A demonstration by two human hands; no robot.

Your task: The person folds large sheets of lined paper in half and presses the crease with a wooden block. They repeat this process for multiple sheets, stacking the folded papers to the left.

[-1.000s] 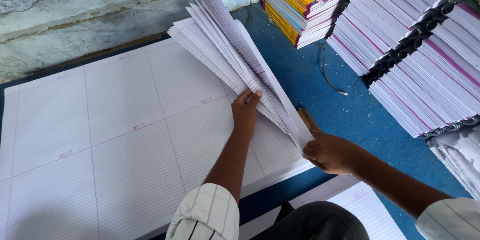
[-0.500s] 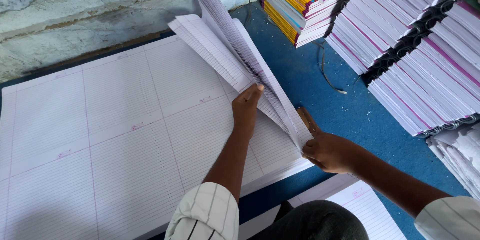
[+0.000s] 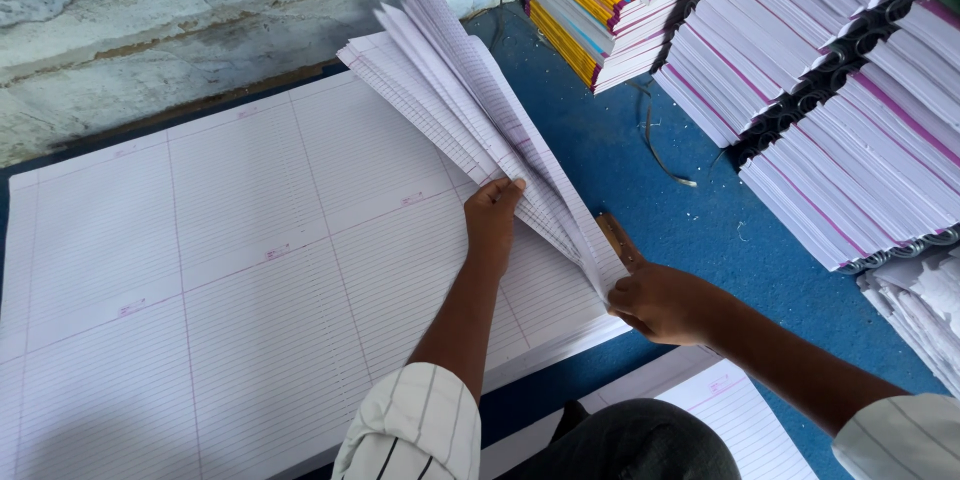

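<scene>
Head view, looking down. Landmark: large stack of ruled sheets (image 3: 220, 270) lying flat, white paper with fine lines and faint pink rules dividing it into panels.

Fanned bundle of ruled sheets (image 3: 470, 100) lifted off the stack's right edge, slanting from its far right corner down to its near right corner. Leaves splay apart at the far end, pinch tight at the near end. Thin, limp paper, same ruling as the stack.

Right hand (image 3: 665, 302) just off the stack's near right corner, closed around the bundle's narrow end, thumb up along the paper. Left hand (image 3: 492, 215) over the stack's right part, fingers curled against the bundle's underside about midway, pressing into the leaves. Striped cuffs on both sleeves.

Blue surface (image 3: 640, 200) right of the stack, slightly rough, a loose dark strap lying on it. Beyond it, right of the stack: leaning piles of notebooks (image 3: 850, 120), white page edges with pink and purple spines, some with black spiral coils. Far right of the stack: pile of books with yellow and orange edges (image 3: 580, 10). Behind the stack: pale, cracked plaster wall (image 3: 200, 10).
</scene>
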